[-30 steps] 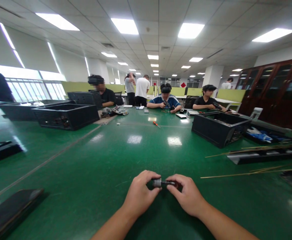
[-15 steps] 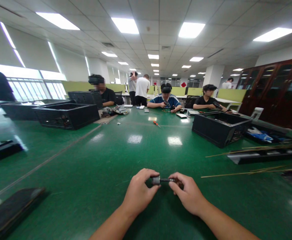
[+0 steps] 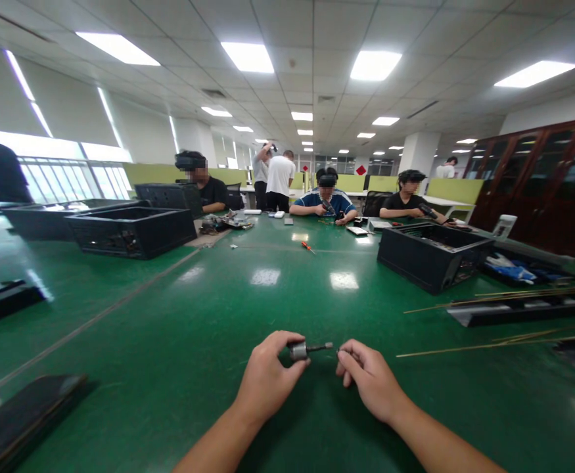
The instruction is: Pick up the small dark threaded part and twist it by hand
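Observation:
My left hand point(image 3: 267, 368) pinches what looks like a small motor point(image 3: 298, 351), a grey metal cylinder with a dark end, between thumb and fingers. Its thin dark shaft point(image 3: 319, 347) points right, slightly upward, and ends in a lighter tip. Just right of that tip, with a small gap, is my right hand point(image 3: 366, 373). Its thumb and index finger are pressed together on a tiny dark piece point(image 3: 338, 353), mostly hidden and too small to name. Both hands are above the green tabletop point(image 3: 208, 315).
Black computer cases stand at left point(image 3: 132, 230) and right point(image 3: 432, 256). An orange screwdriver point(image 3: 307, 247) lies mid-table. Thin yellowish rods point(image 3: 464, 351) and a dark metal channel point(image 3: 514, 310) are at right, a dark slab point(image 3: 25, 420) at lower left. Several people sit or stand beyond.
My right hand no longer touches the shaft; a gap now shows between them. The motor has shifted slightly left with my left hand, and its shaft tip is uncovered.

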{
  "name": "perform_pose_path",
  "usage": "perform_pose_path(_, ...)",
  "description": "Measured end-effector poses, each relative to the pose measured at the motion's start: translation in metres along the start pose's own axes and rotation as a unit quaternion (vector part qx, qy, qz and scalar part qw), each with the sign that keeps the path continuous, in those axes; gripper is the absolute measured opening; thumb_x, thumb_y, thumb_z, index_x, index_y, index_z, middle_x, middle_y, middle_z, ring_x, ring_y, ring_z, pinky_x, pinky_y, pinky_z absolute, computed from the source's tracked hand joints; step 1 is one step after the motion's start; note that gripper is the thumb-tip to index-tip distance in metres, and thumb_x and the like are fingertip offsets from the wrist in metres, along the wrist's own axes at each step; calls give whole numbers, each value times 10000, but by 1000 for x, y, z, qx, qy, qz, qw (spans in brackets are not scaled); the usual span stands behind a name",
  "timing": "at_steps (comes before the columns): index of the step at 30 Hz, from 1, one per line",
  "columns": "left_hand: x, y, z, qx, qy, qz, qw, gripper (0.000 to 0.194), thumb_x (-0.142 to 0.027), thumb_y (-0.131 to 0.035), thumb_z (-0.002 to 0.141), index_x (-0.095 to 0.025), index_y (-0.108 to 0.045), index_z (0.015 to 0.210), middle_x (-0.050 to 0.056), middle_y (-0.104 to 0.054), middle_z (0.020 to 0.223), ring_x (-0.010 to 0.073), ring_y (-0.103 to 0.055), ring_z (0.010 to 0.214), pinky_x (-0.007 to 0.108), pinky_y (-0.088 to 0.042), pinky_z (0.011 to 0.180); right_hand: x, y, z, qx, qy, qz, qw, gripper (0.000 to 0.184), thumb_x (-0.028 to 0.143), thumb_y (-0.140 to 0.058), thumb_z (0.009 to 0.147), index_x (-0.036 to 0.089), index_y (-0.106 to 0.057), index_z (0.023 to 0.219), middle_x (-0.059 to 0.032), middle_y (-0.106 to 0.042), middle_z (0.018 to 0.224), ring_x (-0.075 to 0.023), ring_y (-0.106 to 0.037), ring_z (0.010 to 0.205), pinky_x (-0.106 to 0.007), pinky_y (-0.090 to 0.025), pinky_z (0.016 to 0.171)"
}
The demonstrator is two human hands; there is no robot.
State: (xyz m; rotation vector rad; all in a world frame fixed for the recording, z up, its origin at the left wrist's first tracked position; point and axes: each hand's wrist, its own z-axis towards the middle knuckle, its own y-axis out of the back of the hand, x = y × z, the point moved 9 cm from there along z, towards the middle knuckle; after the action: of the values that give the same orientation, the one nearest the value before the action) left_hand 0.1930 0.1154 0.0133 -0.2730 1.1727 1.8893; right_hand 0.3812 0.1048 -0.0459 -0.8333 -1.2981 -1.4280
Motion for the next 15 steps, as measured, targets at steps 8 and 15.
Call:
perform_pose_path(8,24,24,11,-66,78,7,995,421,-414,-579,877,-199,-581,1239,96,-710,1149,255,-674,1067,436,-510,984,-3,-6,2,15,-12,20,1000,374,478,-476,958,167,-563,770,7,-605,657,-112,-549,531,-231,-426,580)
perform_pose_path(15,48,98,-11,-65,142,-5,988,503,-579,-720,681,-194,-685,1003,74,-771,925,288,-741,845,394,-614,788,-4,-8,7,9,-18,36,999,335,437,-497,952,165,-556,765,19,-600,644,-93,-540,508,-209,-401,548)
